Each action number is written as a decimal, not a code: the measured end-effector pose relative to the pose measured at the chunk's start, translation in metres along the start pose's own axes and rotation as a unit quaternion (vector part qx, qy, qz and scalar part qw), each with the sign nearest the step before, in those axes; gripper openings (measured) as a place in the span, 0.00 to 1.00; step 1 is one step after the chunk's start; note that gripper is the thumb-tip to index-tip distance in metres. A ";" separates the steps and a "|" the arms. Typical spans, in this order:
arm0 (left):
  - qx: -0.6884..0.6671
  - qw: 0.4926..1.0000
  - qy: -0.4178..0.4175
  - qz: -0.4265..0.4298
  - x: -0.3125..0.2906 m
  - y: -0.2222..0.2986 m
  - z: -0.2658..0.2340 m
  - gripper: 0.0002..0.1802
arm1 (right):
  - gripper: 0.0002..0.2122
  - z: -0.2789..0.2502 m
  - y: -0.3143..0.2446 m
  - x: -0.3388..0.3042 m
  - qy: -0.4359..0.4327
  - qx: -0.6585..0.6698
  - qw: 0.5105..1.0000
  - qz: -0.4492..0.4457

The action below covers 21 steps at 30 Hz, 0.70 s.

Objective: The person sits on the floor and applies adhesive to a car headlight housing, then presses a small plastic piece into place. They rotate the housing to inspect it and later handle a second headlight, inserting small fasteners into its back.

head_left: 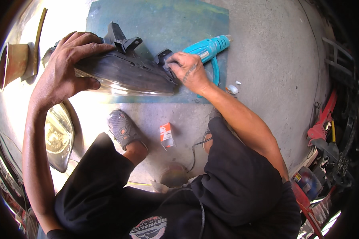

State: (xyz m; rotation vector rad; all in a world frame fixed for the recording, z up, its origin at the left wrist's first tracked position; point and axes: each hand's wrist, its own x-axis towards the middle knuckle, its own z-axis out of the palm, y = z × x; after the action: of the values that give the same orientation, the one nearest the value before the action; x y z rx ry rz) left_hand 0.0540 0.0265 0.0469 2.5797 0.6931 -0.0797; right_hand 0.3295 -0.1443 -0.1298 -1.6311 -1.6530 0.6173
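A car headlight [119, 69] with a black housing and a clear lens edge rests on a blue-green board. My left hand [70, 59] grips its left end, fingers over the housing and thumb near the lens side. At the right end, my right hand [188, 68] is closed with its fingertips against a black mounting bracket [163, 57]. What those fingers hold, if anything, is hidden. Just beyond the right hand lies a teal heat gun [209, 48], its nozzle pointing right and away from me.
A second headlight [59, 137] lies on the floor at the left. An orange and white box [167, 135] stands between my feet. A brownish round container [16, 63] is at the far left. Small white pieces [232, 89] lie beside the board [159, 16]. A red tool [323, 119] and clutter line the right.
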 end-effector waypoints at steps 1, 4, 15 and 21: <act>-0.001 1.000 0.000 0.000 0.000 0.000 0.000 0.45 | 0.05 -0.003 -0.003 0.000 -0.007 0.036 0.998 0.043; 0.013 1.000 0.004 0.004 0.002 0.002 -0.001 0.45 | 0.05 -0.020 -0.003 -0.005 -0.010 0.137 0.974 0.179; -0.037 0.999 -0.032 -0.016 0.006 0.009 -0.004 0.45 | 0.08 -0.168 0.098 -0.112 0.264 0.090 0.868 0.411; -0.014 0.999 -0.044 -0.019 0.006 0.016 -0.009 0.46 | 0.22 -0.192 0.159 -0.197 0.181 -0.282 0.872 0.358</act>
State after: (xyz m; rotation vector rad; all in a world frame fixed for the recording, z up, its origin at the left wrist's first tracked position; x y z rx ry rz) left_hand 0.0667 0.0207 0.0605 2.5205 0.7044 -0.1932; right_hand 0.5657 -0.3538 -0.1632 -2.6381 -0.9539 0.1215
